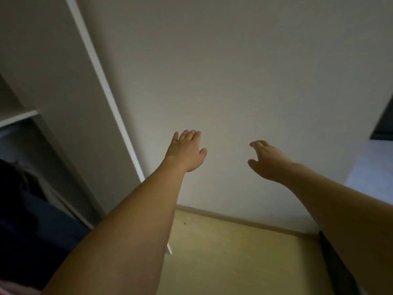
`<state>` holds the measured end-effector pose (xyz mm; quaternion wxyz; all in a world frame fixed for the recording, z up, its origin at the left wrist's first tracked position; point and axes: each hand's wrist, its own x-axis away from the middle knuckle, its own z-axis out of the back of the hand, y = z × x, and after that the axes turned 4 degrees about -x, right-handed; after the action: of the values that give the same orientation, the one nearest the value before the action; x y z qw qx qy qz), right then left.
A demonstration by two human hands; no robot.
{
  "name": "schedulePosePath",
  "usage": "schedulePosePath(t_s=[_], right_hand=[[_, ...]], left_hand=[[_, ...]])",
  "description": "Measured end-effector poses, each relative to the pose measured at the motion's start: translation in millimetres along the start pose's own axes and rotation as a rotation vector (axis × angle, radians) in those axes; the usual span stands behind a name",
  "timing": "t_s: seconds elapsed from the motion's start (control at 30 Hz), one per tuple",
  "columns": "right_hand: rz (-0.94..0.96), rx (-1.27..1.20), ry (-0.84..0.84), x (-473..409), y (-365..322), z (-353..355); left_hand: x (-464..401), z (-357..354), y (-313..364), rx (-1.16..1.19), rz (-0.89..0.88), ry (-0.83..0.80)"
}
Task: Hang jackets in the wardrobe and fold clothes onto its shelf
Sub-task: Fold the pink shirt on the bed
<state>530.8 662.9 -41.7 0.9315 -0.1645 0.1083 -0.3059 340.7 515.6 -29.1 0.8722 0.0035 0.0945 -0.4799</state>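
Neither hand holds anything. Both bare forearms reach forward from the bottom of the view toward a plain pale wall. The left hand is seen from the back, fingers nearly straight and close together, thumb out to the side; whether the fingertips touch the wall cannot be told. The right hand is turned more on edge, its fingers loosely curled with a gap between them and the thumb, gripping nothing.

Below the arms lies a yellowish floor, met by a baseboard at the foot of the wall.

To the left stands the white wardrobe, its open door edge running as a long pale strip from upper left down toward the left forearm. Inside, dark clothes fill the lower compartment, too dim and blurred to tell jackets from other garments or how they lie. Above them a white shelf shows its front edge; nothing can be made out on it.

At the far right, a dark shape sits past the wall's corner.
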Motion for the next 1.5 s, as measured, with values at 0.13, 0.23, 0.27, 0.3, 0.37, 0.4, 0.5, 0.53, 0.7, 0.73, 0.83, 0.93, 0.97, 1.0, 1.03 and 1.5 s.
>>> schedulePosePath(t_s=[0.13,0.23,0.27,0.3,0.37,0.4,0.5,0.53,0.7,0.73,0.83,0.93,0.97,1.0,1.03,1.5], right_hand=[[-0.067,-0.004,0.012,39,86,19],[-0.113,-0.007,0.024,73,162,39],[-0.135,-0.010,0.026,86,188,46],[-0.158,-0.008,0.029,100,214,53],[-0.195,-0.006,0.029,127,266,67],[-0.214,-0.013,0.024,140,290,72],[-0.285,-0.019,-0.003,174,358,83],[-0.314,-0.028,-0.017,184,378,86],[-0.428,-0.065,-0.083,225,474,81],[-0.449,-0.062,-0.093,235,495,79],[-0.510,-0.042,-0.136,263,559,75],[-0.560,-0.040,-0.194,289,630,74],[-0.574,-0.042,-0.207,296,655,73],[-0.588,-0.044,-0.221,303,679,71],[-0.596,-0.043,-0.243,310,703,67],[-0.468,0.002,-0.771,436,944,-158]], left_hand=[[-13,-12,97,0.013,-0.081,-0.030],[-20,-14,183,0.044,-0.132,-0.033],[-20,-15,214,0.057,-0.147,-0.035],[-19,-17,246,0.068,-0.160,-0.037],[-15,-22,308,0.096,-0.182,-0.056],[-12,-26,337,0.111,-0.196,-0.075],[-8,-40,407,0.179,-0.192,-0.132],[-8,-46,425,0.203,-0.183,-0.147],[-17,-95,498,0.186,-0.202,-0.224],[-17,-108,513,0.184,-0.203,-0.246],[-10,-147,568,0.207,-0.183,-0.325],[4,-185,640,0.190,-0.228,-0.424],[7,-197,666,0.189,-0.242,-0.450],[10,-209,691,0.198,-0.246,-0.474],[12,-221,715,0.215,-0.242,-0.494],[156,-508,945,0.277,-0.308,-1.016]])
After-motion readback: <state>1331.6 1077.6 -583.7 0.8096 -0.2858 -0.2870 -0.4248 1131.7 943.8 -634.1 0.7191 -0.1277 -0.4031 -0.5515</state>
